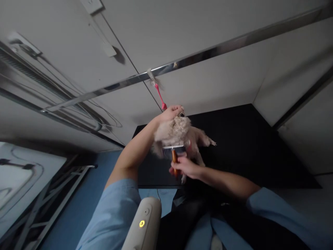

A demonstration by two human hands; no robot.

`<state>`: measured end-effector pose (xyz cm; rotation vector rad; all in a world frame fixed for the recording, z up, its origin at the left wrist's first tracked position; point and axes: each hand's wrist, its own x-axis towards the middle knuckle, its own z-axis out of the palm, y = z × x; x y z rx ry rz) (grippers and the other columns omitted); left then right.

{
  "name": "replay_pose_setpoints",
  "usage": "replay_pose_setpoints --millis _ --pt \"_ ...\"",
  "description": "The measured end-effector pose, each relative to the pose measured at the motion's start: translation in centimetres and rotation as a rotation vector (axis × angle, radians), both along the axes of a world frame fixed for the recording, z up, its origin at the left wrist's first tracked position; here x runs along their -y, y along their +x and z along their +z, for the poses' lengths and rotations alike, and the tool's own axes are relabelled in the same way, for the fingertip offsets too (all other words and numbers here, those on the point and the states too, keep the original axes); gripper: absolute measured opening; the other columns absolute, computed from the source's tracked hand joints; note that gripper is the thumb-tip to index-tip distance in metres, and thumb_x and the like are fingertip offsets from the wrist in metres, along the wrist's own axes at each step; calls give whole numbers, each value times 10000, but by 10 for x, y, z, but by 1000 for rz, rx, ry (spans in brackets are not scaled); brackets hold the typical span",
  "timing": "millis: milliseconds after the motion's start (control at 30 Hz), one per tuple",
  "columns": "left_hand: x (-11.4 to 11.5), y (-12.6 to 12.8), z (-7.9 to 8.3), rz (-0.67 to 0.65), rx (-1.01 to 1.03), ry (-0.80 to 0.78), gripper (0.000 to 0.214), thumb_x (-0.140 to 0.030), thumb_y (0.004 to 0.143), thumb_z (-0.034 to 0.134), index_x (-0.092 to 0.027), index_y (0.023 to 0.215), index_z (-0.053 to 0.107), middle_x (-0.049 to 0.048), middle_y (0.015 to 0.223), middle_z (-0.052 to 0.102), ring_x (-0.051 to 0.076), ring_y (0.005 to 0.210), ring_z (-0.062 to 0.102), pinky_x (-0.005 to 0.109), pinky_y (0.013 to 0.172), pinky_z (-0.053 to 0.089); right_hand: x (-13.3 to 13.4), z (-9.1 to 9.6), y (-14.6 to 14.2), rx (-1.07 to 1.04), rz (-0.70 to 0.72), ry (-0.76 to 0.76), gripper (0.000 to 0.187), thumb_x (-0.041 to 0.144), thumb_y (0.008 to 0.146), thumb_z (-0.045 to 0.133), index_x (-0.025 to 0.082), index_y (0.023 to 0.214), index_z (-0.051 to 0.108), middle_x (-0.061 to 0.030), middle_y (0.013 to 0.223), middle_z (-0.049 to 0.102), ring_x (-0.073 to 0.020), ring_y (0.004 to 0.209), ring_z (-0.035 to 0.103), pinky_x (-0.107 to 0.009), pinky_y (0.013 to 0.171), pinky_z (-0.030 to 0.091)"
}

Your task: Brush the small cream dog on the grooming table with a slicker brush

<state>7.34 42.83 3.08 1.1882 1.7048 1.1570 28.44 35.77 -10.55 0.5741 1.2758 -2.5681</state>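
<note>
A small dog (195, 137) with light curly fur is on a black table (247, 149). My left hand (173, 111) is closed at the top of its fluffy fur, fingertips bent in; exactly what they pinch is partly hidden. My right hand (186, 166) grips the orange-brown handle of a slicker brush (174, 156). The wide head of the brush lies against the lower edge of the fur, slightly blurred. A pink strap (160, 95) runs down from a metal bar toward the dog, passing behind my left hand.
The metal bar (197, 55) crosses above the table along a pale wall. Cables and a ribbed hose (52, 81) hang at left. A white device with a yellow light (145, 222) juts up in front of my body. A metal frame (47, 211) stands at lower left.
</note>
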Motion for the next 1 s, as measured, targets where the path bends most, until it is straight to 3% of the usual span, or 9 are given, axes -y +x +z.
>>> replay_pose_setpoints --millis 100,167,267,433,533,600,700,833,1000 --pt "3 1 1 -6 -26 3 420 -360 1006 649 -171 646 542 -32 523 473 75 455 389 240 492 307 7 -7 3 87 185 -27 188 227 939 691 176 823 552 12 618 670 -122 515 635 -218 515 497" --pt "7 0 2 -18 -25 10 415 -377 1010 633 -176 655 555 -21 530 484 85 458 391 250 490 308 2 -7 3 -54 118 -51 180 227 912 723 174 848 563 -3 680 707 -130 576 670 -226 563 523" --pt "14 -1 3 -31 -39 26 438 -511 937 705 -179 683 573 -13 545 507 96 472 411 259 493 332 -11 1 -3 -209 -123 -21 200 217 881 761 178 872 565 -6 761 734 -123 676 697 -220 650 542" --pt "27 -4 8 -56 -112 36 628 -767 717 777 -177 653 572 -11 542 513 98 486 427 244 481 342 -22 8 -6 -152 104 0 254 327 878 774 178 839 573 -27 686 709 -149 575 657 -247 563 499" --pt "38 -4 10 -95 -157 43 664 -806 704 753 -164 670 588 -15 566 524 89 498 425 223 500 350 -30 14 -8 -289 -76 22 246 313 863 793 182 875 585 -23 756 732 -135 648 677 -250 656 518" --pt "47 -5 11 -94 -191 51 678 -818 704 743 -156 679 598 -14 582 537 88 514 430 216 517 354 -35 17 -8 -268 -55 59 284 339 849 809 179 837 575 -22 738 723 -125 624 660 -242 641 502" --pt "60 -5 12 -50 -234 72 707 -852 693 719 -157 659 589 -6 589 553 102 545 455 226 547 373 -39 18 -9 -264 117 62 302 394 852 807 178 831 597 -38 710 715 -142 592 656 -252 598 489" --pt "71 -2 10 3 -281 134 724 -879 682 699 -168 624 575 10 599 560 124 594 480 251 591 404 -45 19 -17 -327 -26 99 231 309 865 790 172 858 605 -28 759 733 -135 666 692 -251 681 532" --pt "78 0 1 163 -257 286 720 -892 659 700 -201 560 524 31 617 561 182 716 545 314 729 486 -60 19 -27 -309 134 192 271 348 867 794 157 823 606 -30 680 714 -114 547 643 -204 531 475"
